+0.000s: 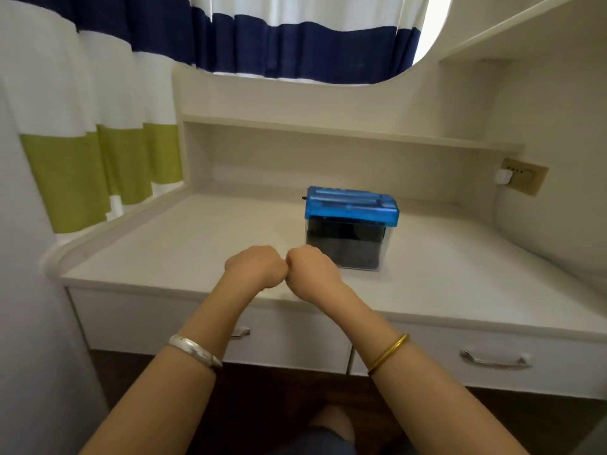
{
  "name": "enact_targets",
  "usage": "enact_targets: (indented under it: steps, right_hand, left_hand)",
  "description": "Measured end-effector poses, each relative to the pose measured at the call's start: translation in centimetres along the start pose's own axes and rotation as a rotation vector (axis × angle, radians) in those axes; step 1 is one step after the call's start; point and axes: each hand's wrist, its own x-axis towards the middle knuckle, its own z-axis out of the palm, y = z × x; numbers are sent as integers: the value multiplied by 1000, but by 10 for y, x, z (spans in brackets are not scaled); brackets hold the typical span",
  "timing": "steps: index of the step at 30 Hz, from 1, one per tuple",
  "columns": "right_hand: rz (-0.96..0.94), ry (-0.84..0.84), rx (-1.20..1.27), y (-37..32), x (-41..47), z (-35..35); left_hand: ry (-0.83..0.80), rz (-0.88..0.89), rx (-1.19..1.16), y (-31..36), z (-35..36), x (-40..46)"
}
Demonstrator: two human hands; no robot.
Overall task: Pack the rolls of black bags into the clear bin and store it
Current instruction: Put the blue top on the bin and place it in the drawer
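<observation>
Two bare forearms reach forward over the front edge of a pale cream built-in desk [170,257], a broad silver bangle [193,351] on the left wrist and a thin gold bangle [389,353] on the right. The left hand [256,266] and the right hand [312,264] are both curled into fists, knuckles touching, and neither has hold of anything. Below the desktop, two white drawers show curved metal handles [494,359]. Just beyond the fists, and a little to their right, stands the clear plastic bin [345,247], upright on the desktop with its translucent blue lid [351,205] seated on top; a dark mass fills it behind the clear walls, by all appearances the rolls of black bags [343,241], though single rolls cannot be told apart. The bin's long axis runs left to right across the view, its broad front face turned toward the person. The right hand is the nearer of the two, close to the bin's front left corner, so packing looks finished and storing appears to remain. Behind the bin an open low shelf [328,133] spans the back of the desk, a wall socket with a white plug [519,177] sits to the right, and a white curtain banded in navy and green [98,159] hangs at the left and across the window.
</observation>
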Motion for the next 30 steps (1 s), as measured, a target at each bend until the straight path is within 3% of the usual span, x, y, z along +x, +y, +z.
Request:
enact_targets:
  steps: [4,8,16,23,26,30]
  right_hand:
    - [24,-59,83,-9,-12,26]
    - [34,-77,86,-14,-24,38]
    - [41,-141,115,-11,-31,50]
    - [-12,-248,64,-13,-31,49]
    - [-37,-365,30,-15,-33,46]
    - [-44,-433,-10,-16,-34,38]
  left_hand:
    - [-217,-16,110,-30,27,-13]
    - [-332,-7,202,-52,52,-12]
    - [-417,-11,278,-61,67,-26]
    - [-584,-67,294,-58,43,-29]
    - [-603,-112,270,-57,26,-32]
    - [-437,-43,235,-50,2,-41]
